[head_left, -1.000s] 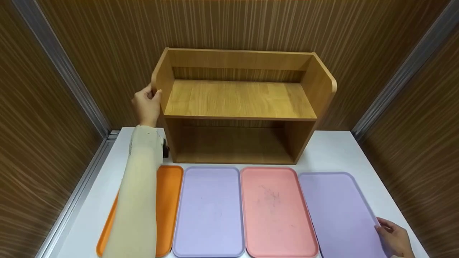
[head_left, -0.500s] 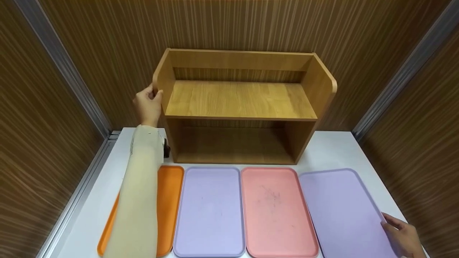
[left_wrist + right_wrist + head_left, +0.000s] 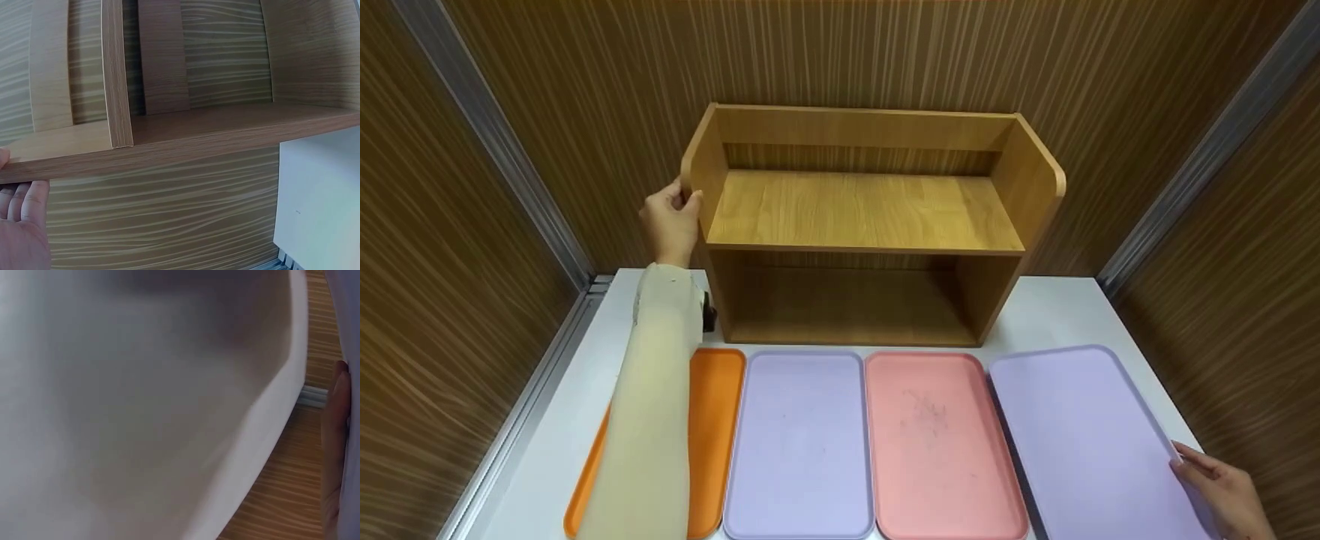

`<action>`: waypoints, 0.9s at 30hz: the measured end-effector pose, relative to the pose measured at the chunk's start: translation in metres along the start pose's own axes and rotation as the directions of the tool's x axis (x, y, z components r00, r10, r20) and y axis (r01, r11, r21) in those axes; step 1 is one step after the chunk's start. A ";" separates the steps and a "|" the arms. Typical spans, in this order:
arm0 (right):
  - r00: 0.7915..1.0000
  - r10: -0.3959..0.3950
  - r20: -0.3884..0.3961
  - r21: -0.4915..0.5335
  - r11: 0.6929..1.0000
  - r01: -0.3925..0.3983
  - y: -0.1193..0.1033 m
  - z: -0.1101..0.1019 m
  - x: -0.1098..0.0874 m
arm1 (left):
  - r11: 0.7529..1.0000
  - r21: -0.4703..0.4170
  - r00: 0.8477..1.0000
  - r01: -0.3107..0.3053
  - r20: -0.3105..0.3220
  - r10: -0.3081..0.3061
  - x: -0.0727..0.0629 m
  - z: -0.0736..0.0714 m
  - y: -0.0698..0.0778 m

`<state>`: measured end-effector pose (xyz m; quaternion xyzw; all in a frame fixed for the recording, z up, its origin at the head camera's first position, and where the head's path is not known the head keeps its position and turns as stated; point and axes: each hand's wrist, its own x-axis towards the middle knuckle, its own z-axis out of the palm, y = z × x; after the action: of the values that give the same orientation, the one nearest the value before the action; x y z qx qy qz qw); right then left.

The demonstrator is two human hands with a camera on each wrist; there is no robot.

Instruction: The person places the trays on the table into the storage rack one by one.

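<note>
By the table's point(image 3: 1054, 315) near right corner, a purple tray point(image 3: 1099, 442) is pinched at its outer rim by the nearly closed thumb and fingers of the right hand point(image 3: 1222, 484), and is tilted beside the pink tray point(image 3: 945, 457). Toward the far edge, the left side of a shelf point(image 3: 862, 214) is gripped by the left hand point(image 3: 670, 225), thumb inside, fingers outside. Seemingly, the tray is being picked up while the shelf is steadied; next, a firm, level lift is probably called for.
</note>
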<state>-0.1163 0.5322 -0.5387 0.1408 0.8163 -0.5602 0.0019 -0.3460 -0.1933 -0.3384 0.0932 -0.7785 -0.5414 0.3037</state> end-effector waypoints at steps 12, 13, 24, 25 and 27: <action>0.996 0.061 0.066 0.032 0.998 -0.063 -0.050 0.034 0.000 | 1.000 -0.021 1.000 0.018 0.000 -0.018 0.000 0.000 0.001; 0.996 0.058 0.063 0.050 0.997 -0.061 -0.054 0.039 0.000 | 1.000 -0.020 1.000 0.018 0.001 -0.018 0.000 0.000 0.000; 0.993 -0.081 0.083 0.218 0.974 0.061 -0.092 0.087 -0.016 | 1.000 0.017 1.000 0.024 0.013 -0.024 0.000 0.001 -0.001; 0.992 -0.090 0.086 0.216 0.974 0.069 -0.097 0.090 -0.018 | 0.999 0.024 1.000 0.021 0.012 -0.022 0.000 0.000 -0.001; 0.991 -0.105 0.088 0.183 0.979 0.088 -0.106 0.096 -0.021 | 1.000 0.017 1.000 0.015 0.007 -0.015 0.000 0.000 -0.001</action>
<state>-0.1360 0.4045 -0.4739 0.0732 0.7675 -0.6369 0.0016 -0.3464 -0.1933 -0.3392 0.0997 -0.7832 -0.5375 0.2961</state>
